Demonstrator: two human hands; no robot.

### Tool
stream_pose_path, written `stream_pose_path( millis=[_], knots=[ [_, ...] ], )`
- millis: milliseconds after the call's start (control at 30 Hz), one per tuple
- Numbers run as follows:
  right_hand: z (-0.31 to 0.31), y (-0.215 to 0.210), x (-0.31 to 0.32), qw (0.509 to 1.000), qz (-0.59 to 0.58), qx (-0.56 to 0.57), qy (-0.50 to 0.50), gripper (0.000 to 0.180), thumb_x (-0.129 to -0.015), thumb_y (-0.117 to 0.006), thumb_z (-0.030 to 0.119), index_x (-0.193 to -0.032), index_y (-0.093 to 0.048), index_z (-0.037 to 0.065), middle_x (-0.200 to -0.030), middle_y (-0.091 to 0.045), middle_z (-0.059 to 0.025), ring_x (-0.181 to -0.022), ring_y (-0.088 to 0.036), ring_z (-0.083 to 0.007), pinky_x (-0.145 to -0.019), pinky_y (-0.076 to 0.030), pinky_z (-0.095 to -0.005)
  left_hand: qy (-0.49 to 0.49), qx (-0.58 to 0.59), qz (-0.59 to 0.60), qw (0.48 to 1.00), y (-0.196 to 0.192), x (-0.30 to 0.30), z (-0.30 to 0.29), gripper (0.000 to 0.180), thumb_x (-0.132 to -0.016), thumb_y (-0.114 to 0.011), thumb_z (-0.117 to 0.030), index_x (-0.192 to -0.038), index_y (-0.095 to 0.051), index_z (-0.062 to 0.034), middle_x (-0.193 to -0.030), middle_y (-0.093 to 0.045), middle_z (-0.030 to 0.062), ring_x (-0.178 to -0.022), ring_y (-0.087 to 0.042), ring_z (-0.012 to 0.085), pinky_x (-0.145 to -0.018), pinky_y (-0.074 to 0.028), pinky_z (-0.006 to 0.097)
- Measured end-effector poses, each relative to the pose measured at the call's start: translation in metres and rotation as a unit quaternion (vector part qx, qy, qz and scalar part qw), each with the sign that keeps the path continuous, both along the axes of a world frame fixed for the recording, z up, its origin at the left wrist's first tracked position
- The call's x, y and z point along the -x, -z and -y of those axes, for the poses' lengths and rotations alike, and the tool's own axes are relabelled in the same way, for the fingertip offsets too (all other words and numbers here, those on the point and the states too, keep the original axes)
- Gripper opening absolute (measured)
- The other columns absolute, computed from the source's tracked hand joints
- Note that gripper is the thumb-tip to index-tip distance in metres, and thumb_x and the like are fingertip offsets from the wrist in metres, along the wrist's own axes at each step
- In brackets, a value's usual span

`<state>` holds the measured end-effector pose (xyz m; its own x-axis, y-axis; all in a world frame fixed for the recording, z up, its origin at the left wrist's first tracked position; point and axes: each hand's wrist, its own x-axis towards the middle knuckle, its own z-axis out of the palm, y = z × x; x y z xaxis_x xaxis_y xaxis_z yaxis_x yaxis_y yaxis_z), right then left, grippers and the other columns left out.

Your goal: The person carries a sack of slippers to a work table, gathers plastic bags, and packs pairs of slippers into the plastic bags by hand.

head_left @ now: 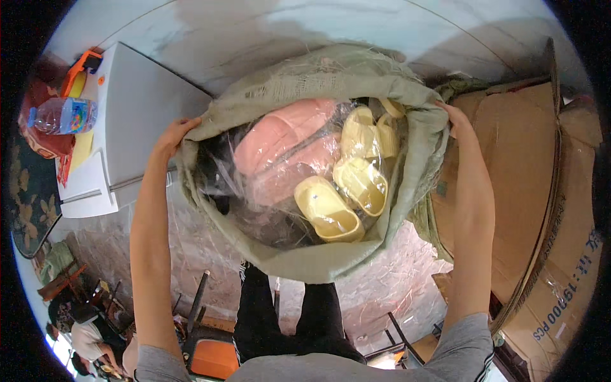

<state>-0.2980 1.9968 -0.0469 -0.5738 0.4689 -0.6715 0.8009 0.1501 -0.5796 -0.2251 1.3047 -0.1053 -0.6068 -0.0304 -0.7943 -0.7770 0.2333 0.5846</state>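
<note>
One green woven sack (312, 86) is held with its mouth open in front of the body. Its rim is pinched at the left side by the left hand (178, 135) and at the right side by the right hand (450, 116). Inside the sack, pink slippers (273, 137) and yellow slippers (328, 207) are contained, covered at least partly by clear plastic (223, 178); deeper contents cannot be told. Progress, as judged: slippers are already in the sack; its mouth is not yet closed. Whether anything is left to be added or removed cannot be determined. Left of the sack, a clear bottle (67, 116) is seen on a white cabinet (146, 108); right of it, brown cardboard (509, 159) is placed.
</note>
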Motion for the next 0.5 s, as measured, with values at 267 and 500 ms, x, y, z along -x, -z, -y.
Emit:
stream_pose_path(
  millis=[267,500],
  knots=[
    [0.093,-0.019,-0.134,0.838,-0.335,-0.379,-0.204,0.041,-0.091,-0.063,0.026,-0.122,-0.052,0.001,-0.121,-0.050,-0.0200,-0.119,-0.045,-0.0367,-0.103,-0.035,-0.0430,0.158,0.524,-0.377,0.748,-0.048,-0.082,-0.053,0.046,-0.093,-0.057,-0.034,-0.135,-0.049,-0.0167,-0.139,-0.044,0.0139,-0.124,-0.044,0.0344,-0.101,-0.036,0.049],
    [0.053,0.051,-0.161,0.937,-0.220,-0.132,-0.236,0.044,-0.091,-0.056,0.014,-0.133,-0.050,0.003,-0.123,-0.060,-0.0142,-0.108,-0.059,-0.0311,-0.099,-0.044,-0.0391,0.066,0.436,-0.300,0.846,-0.066,-0.177,-0.114,0.088,-0.080,-0.072,-0.042,-0.151,-0.027,-0.0186,-0.150,-0.021,0.0255,-0.137,-0.024,0.0443,-0.109,-0.022,0.056]
  ],
)
